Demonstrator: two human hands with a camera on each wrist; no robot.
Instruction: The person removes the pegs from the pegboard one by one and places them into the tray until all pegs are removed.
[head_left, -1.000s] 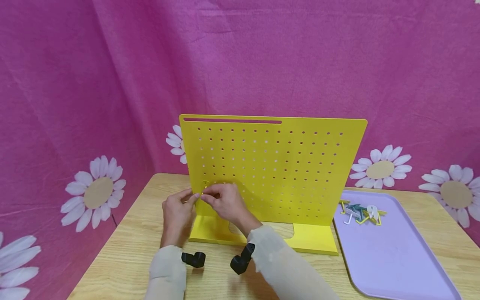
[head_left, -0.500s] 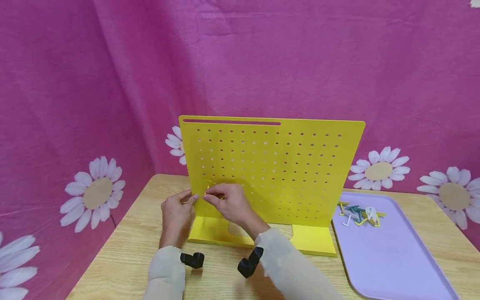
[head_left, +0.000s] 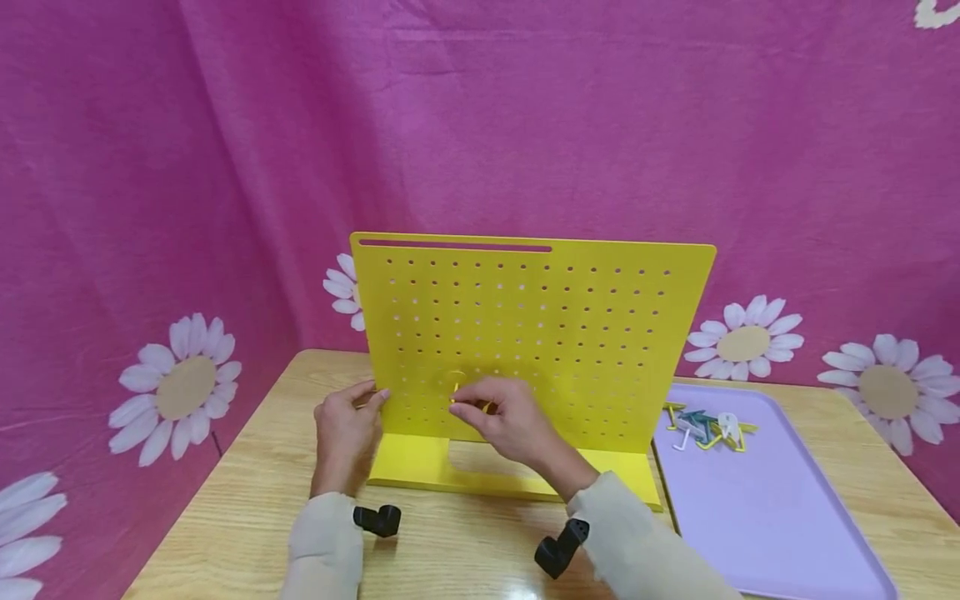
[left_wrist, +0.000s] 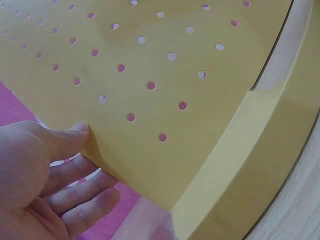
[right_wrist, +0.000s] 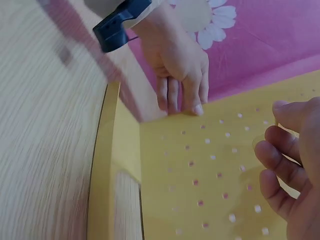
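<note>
From the head camera, the yellow pegboard is standing upright on its base on the wooden table. The left hand is gripping the board's left edge, thumb in front and fingers behind. The right hand is pinching a small yellow hook against the lower rows of holes. The hook looks light, stiff and easy to fumble, so it is probably best pinched by its body while the pegs are facing the holes. To the right, a lilac tray is lying on the table, holding a pile of spare hooks, well apart from both hands. Nothing is blocking the board's front.

From the left wrist camera, the left hand is clasping the board edge, its thumb pressing on the front face; the sheet looks thin and rigid.

From the right wrist camera, the right hand is hovering at the board with curled fingers; the hook itself is too faint to make out here. Across the board, the left hand is holding the far edge
</note>
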